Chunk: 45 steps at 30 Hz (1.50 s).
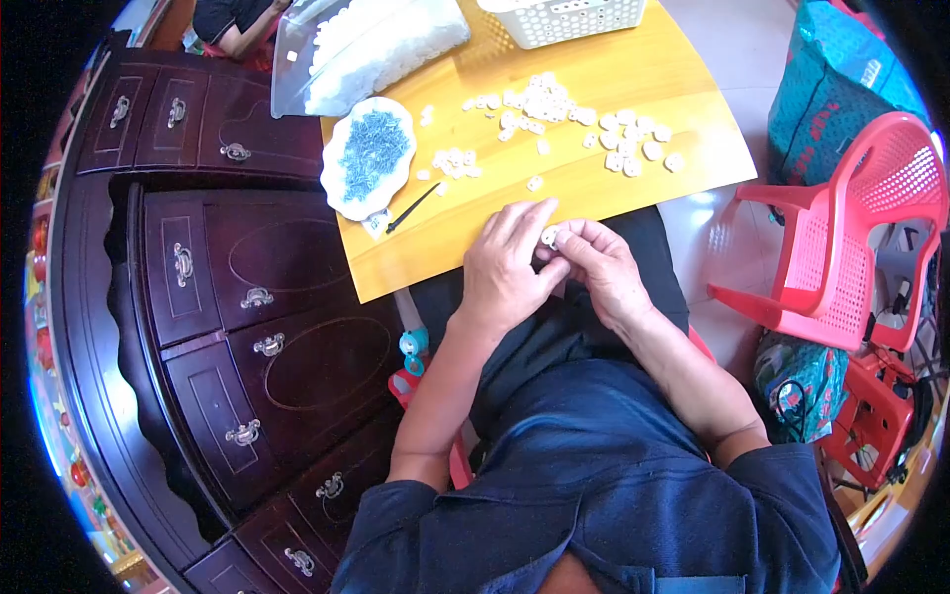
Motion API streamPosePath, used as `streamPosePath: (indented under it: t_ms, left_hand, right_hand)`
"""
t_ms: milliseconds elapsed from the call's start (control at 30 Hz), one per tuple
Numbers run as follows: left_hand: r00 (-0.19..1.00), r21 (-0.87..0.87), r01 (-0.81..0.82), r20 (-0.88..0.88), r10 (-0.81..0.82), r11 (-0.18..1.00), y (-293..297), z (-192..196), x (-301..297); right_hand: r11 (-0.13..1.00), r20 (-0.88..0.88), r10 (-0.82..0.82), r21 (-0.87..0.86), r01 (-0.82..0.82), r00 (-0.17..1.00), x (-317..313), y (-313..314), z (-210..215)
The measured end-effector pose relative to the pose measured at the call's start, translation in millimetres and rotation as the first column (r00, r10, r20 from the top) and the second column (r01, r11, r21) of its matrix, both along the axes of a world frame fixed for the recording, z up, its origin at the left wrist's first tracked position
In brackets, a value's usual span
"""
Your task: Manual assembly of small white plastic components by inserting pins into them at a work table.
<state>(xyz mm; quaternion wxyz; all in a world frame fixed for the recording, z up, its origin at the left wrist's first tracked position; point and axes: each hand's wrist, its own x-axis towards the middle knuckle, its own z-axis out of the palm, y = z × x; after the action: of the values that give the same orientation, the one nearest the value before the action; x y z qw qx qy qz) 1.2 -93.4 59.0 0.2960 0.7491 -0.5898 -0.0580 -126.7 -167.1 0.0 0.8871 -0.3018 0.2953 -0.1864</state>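
A small white round plastic piece (549,237) with a dark spot at its middle is pinched between the thumb and fingers of my right hand (602,265), just past the table's near edge, above my lap. Close against it on the left is my left hand (503,259), its fingers stretched out and its thumb apart, reaching under the right fingertips. I see nothing held in the left hand, though its palm is hidden. Farther off on the yellow table (435,259) lie loose white pieces (542,99) of the same kind, in scattered groups.
A white scalloped dish (338,188) of small blue-grey parts stands at the table's left, near a thin black tool (414,206). Behind are a clear bin (289,74) with white pieces and a white basket (574,22). Dark drawers (267,257) flank the left; a red chair (816,262) stands right.
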Motion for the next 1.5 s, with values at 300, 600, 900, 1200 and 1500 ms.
streamPosePath:
  t_ms: [300,600,900,1200,1500]
  left_hand:
    - [0.998,-0.046,0.036,0.05,-0.034,0.998,1.2,-15.2,2.7]
    - [0.998,-0.04,0.065,-0.019,-0.066,0.997,1.3,-12.4,3.7]
    - [0.998,-0.014,0.046,-0.047,-0.046,0.999,2.0,-5.5,0.1]
    - [0.995,-0.03,0.063,-0.073,-0.065,0.998,-1.0,-6.7,0.2]
    - [0.989,-0.06,0.104,-0.095,-0.109,0.993,-6.2,-6.8,-1.4]
  right_hand:
    - [0.996,0.034,-0.053,0.079,0.05,0.998,0.2,-1.2,2.5]
    - [0.998,0.047,-0.062,0.034,0.061,0.997,0.5,0.6,-6.9]
    - [0.994,-0.038,-0.107,-0.01,0.106,0.994,0.6,4.6,-5.3]
    - [0.988,0.037,-0.154,-0.002,0.154,0.987,1.0,4.5,-5.6]
    - [0.986,0.053,-0.167,-0.017,0.168,0.985,-2.6,1.4,-2.3]
